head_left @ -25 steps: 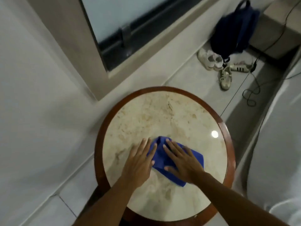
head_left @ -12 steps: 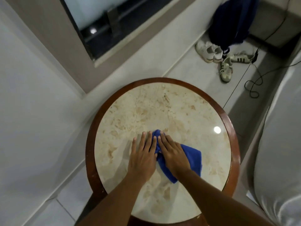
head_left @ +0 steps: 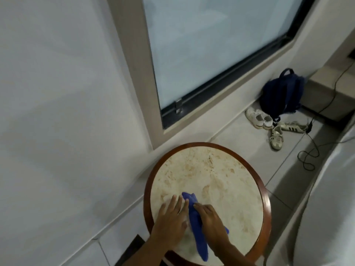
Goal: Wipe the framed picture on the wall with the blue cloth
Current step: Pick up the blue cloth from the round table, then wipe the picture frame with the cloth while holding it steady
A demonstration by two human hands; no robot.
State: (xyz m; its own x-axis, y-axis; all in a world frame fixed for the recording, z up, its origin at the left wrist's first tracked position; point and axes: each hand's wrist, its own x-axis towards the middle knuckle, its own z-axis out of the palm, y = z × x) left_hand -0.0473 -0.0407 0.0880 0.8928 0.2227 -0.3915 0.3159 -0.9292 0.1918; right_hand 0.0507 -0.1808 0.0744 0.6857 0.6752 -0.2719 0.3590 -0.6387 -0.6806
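The blue cloth (head_left: 199, 240) lies bunched into a long strip on the near left part of a round marble-topped table (head_left: 201, 145). My right hand (head_left: 210, 220) is curled over the cloth and grips it. Flat on the tabletop just left of the cloth lies my left hand (head_left: 171, 221), its fingertips touching the cloth's edge. On the wall above the table hangs a large beige-framed panel (head_left: 134, 73) with a pale, frosted face and a dark inner edge.
A dark blue backpack (head_left: 282, 93) leans by the wall at the far right, with white shoes (head_left: 259, 119) and striped sneakers (head_left: 276, 139) on the tiled floor beside it. A black cable (head_left: 307, 158) trails across the floor. White fabric (head_left: 326, 208) fills the right edge.
My right hand has gathered the spread cloth into a narrow bunch and closed on it. The view has tilted up, showing much more of the framed panel.
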